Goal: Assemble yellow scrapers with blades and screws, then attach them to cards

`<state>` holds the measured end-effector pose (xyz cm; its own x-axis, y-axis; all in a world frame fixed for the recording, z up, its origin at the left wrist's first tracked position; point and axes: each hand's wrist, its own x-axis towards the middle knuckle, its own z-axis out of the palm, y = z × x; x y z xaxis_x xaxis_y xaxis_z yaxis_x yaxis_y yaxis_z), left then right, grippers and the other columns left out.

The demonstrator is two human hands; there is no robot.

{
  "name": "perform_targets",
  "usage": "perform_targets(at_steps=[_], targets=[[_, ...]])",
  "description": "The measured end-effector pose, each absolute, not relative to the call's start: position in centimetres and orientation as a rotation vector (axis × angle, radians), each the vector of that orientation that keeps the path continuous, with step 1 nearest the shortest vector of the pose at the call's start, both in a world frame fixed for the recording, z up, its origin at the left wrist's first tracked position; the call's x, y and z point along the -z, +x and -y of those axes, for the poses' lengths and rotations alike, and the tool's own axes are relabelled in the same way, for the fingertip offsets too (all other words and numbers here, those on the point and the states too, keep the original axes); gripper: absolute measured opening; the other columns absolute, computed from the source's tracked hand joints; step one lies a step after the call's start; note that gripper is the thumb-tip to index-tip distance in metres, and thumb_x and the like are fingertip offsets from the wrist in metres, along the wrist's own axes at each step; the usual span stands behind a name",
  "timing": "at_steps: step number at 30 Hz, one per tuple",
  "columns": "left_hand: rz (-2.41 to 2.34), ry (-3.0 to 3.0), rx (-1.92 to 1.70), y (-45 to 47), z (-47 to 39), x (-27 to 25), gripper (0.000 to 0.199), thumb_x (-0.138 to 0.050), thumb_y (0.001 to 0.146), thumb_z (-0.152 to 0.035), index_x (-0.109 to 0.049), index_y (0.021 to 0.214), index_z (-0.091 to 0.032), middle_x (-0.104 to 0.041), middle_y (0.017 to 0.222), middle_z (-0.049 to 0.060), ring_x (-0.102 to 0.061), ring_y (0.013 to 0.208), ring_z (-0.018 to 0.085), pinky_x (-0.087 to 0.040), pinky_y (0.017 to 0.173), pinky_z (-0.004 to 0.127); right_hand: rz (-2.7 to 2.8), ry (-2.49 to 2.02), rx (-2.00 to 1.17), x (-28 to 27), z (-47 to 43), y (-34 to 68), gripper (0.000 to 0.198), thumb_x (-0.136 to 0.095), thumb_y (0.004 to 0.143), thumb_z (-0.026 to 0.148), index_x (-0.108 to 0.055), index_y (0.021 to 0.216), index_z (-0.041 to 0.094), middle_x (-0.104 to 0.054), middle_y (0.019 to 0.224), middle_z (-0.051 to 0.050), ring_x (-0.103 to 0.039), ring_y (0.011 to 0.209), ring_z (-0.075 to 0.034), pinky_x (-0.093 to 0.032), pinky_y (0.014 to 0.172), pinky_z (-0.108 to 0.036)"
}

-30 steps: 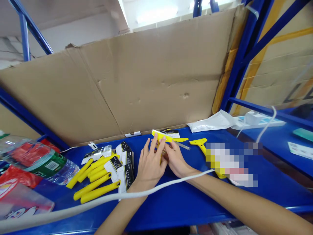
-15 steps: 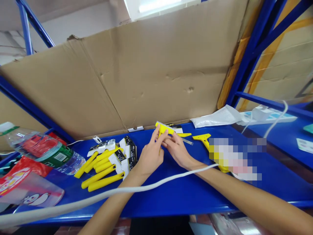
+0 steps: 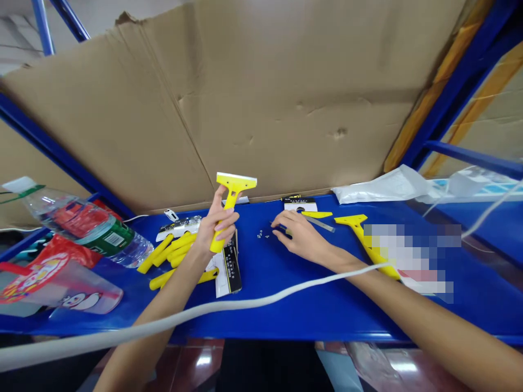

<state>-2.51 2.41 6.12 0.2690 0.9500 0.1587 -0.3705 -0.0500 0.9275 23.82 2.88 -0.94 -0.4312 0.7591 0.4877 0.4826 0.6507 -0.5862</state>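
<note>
L hand (image 3: 208, 228) wraps yellow scraper (image 3: 231, 198), head up; R hand (image 3: 300, 235) curled nr tiny bits (image 3: 260, 234), closer to blue surface's (image 3: 261, 272) back edge; can't tell if pinching.

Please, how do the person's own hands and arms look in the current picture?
The left hand and right hand wear no gloves; no ring or watch is visible. The forearms show no sleeves. A white cable crosses in front of them.

Looks forward and down from the person's head, close above the blue shelf (image 3: 261, 322). Faces the cardboard panel (image 3: 281, 71) (tilted low enough to catch floor (image 3: 183, 375) below), with left hand (image 3: 210, 227) and right hand (image 3: 302, 235) near mid-frame.
</note>
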Motion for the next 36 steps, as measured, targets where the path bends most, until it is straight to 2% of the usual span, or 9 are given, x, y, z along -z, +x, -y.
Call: perform_targets(at_steps=[2,5,8,14,19,21,24,28,36], targets=[[-0.596,1.071,-1.151,-3.7,-2.6,-6.2,0.077,-0.077,0.086,-0.016,-0.055,0.155,-0.043,-0.075,0.102,-0.004,-0.013,0.039,-0.002,-0.007,0.033,0.015,2.238,-1.009,-0.410,1.4,-3.1,23.7,0.013,-0.067,0.104,0.025,-0.078,0.106,0.020,-0.076,0.116,-0.015,-0.067,0.115,-0.035,-0.047,0.110,-0.058],[-0.512,1.028,-1.020,-4.4,-3.0,-5.5,0.090,-0.077,0.085,-0.016,-0.047,0.165,-0.042,-0.057,0.068,-0.012,-0.007,0.033,0.000,-0.005,0.032,0.016,2.395,-1.049,-0.356,1.7,-3.8,23.1,0.012,-0.070,0.105,0.027,-0.080,0.110,0.020,-0.077,0.119,-0.015,-0.068,0.114,-0.035,-0.047,0.108,-0.055],[-0.476,1.003,-0.910,-4.2,-3.2,-4.9,0.095,-0.077,0.086,-0.016,-0.041,0.170,-0.041,-0.043,0.058,-0.015,-0.013,0.031,0.002,-0.011,0.032,0.015,2.513,-1.050,-0.357,1.3,-5.0,22.2,0.013,-0.070,0.107,0.024,-0.079,0.115,0.020,-0.078,0.121,-0.013,-0.072,0.108,-0.030,-0.052,0.099,-0.045],[-0.481,0.908,-0.992,-3.5,-2.1,-4.5,0.092,-0.077,0.086,-0.010,-0.045,0.166,-0.044,-0.063,0.080,-0.007,-0.022,0.038,0.001,-0.016,0.033,0.013,2.660,-1.029,-0.392,0.4,-6.4,21.2,0.019,-0.060,0.108,0.009,-0.077,0.110,0.018,-0.077,0.110,-0.010,-0.074,0.096,-0.021,-0.055,0.088,-0.032],[-0.520,0.839,-0.963,-3.3,-0.9,-4.4,0.088,-0.080,0.088,-0.013,-0.048,0.165,-0.043,-0.046,0.066,-0.012,-0.022,0.039,0.004,-0.026,0.034,0.012,2.696,-1.063,-0.276,0.2,-4.7,21.2,0.031,-0.043,0.113,0.011,-0.074,0.119,0.013,-0.072,0.111,-0.017,-0.070,0.095,-0.026,-0.056,0.093,-0.041],[-0.535,0.824,-0.959,-3.0,-0.7,-4.2,0.086,-0.080,0.089,-0.014,-0.048,0.164,-0.043,-0.052,0.070,-0.011,-0.023,0.039,0.003,-0.026,0.034,0.012,2.701,-1.076,-0.249,0.2,-3.9,21.3,0.033,-0.042,0.115,0.013,-0.074,0.119,0.013,-0.071,0.112,-0.018,-0.070,0.098,-0.028,-0.056,0.096,-0.044],[-0.548,0.783,-0.989,-2.4,-0.6,-3.7,0.084,-0.076,0.088,-0.010,-0.051,0.161,-0.043,-0.073,0.104,-0.003,-0.028,0.043,0.000,-0.025,0.034,0.010,2.699,-1.070,-0.247,0.4,-3.1,21.8,0.029,-0.044,0.115,0.015,-0.074,0.117,0.016,-0.072,0.114,-0.017,-0.071,0.102,-0.028,-0.057,0.099,-0.044],[-0.559,0.667,-0.997,-1.6,-0.3,-3.1,0.086,-0.074,0.088,-0.004,-0.049,0.162,-0.041,-0.074,0.136,0.004,-0.035,0.047,-0.001,-0.026,0.035,0.009,2.652,-1.042,-0.240,1.0,-2.7,22.6,0.025,-0.049,0.113,0.013,-0.073,0.117,0.020,-0.071,0.115,-0.013,-0.072,0.105,-0.026,-0.059,0.099,-0.043],[-0.616,0.499,-1.015,-1.0,-0.1,-2.4,0.096,-0.074,0.087,0.003,-0.045,0.168,-0.040,-0.066,0.090,-0.004,-0.038,0.045,0.002,-0.027,0.037,0.010,2.218,-0.749,-0.244,0.8,-3.7,24.2,0.013,-0.056,0.115,0.018,-0.068,0.117,0.023,-0.072,0.114,-0.009,-0.072,0.101,-0.021,-0.063,0.090,-0.037]])
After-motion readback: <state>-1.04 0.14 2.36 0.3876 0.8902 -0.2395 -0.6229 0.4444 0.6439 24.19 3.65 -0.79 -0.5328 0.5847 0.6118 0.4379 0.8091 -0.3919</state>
